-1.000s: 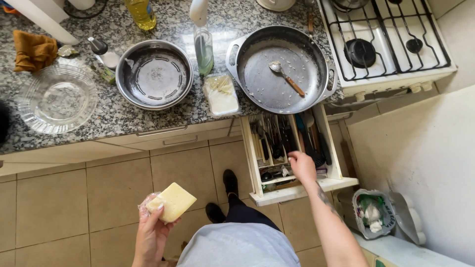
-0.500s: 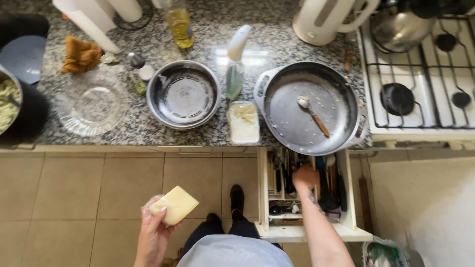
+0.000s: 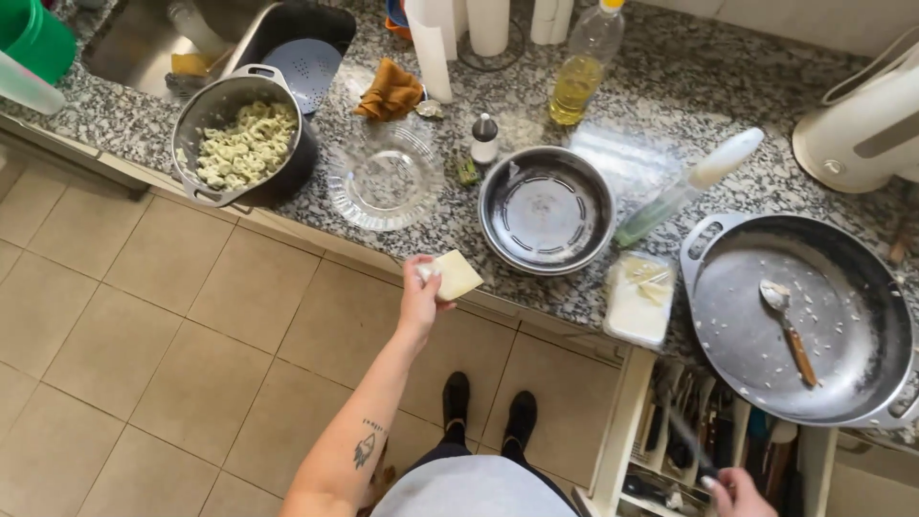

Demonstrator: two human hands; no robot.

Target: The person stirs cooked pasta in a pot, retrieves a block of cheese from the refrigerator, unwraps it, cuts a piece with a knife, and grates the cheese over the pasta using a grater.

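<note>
My left hand [image 3: 419, 295] holds a pale yellow, flat block [image 3: 454, 274] up at the counter's front edge, just left of a steel bowl [image 3: 546, 213] and below a glass bowl [image 3: 383, 174]. My right hand [image 3: 738, 494] is at the bottom right over the open cutlery drawer [image 3: 710, 442]. It grips a thin dark utensil [image 3: 691, 438] that is blurred, so I cannot tell what kind. A large grey pan [image 3: 728, 316] with a wooden-handled spoon [image 3: 791, 325] sits above the drawer.
A dark pot of pale pasta [image 3: 244, 144] stands left by the sink [image 3: 144, 53]. On the granite counter are an orange cloth [image 3: 388, 91], an oil bottle [image 3: 579, 72], a spray bottle [image 3: 684, 187], a lidded plastic tub [image 3: 639, 299] and a white kettle [image 3: 866, 124].
My left hand has risen with the yellow block toward the counter edge. My right hand has drawn back from the drawer with a dark utensil. The view has swung left.
</note>
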